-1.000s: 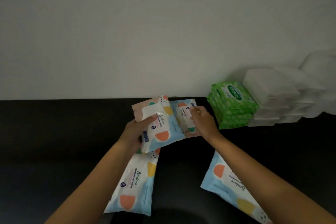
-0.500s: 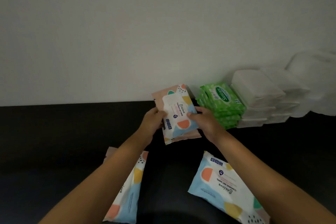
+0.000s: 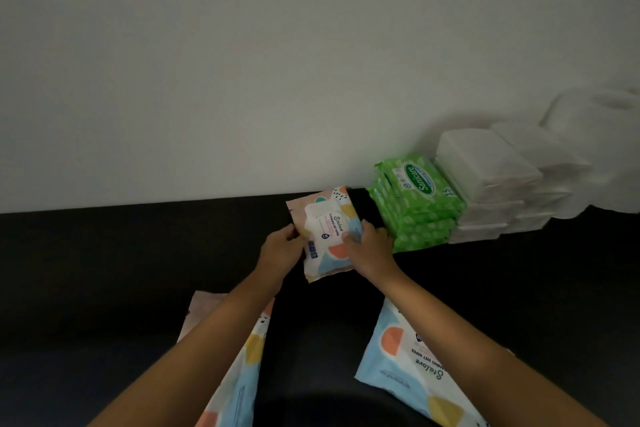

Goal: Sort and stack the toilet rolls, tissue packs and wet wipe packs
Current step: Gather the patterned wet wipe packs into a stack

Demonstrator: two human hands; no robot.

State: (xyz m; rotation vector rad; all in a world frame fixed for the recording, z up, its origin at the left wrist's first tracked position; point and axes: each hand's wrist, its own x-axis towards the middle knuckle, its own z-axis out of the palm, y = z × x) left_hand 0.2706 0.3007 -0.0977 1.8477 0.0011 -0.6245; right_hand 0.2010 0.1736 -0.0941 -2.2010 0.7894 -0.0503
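Views: one, head-worn, wide-angle.
Facing: forward and down, over matte black tabletop (image 3: 104, 288) toward plain white wall (image 3: 277, 80).
Nearness: close; left forearm (image 3: 207, 340) and right forearm (image 3: 450, 329) enter from bottom edge.
Frame centre: small pastel-patterned plastic wet wipe pack (image 3: 327, 236).

Black table (image 3: 104, 270) bears wet wipe packs (image 3: 408, 367), green packs (image 3: 415, 215) (stacked), tissue packs (image 3: 485, 177).

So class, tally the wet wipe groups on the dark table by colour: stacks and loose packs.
Green plastic wet wipe stacks: 1
Pastel-patterned plastic wet wipe stacks: 1
Loose pastel-patterned wet wipe packs: 2
Total: 4
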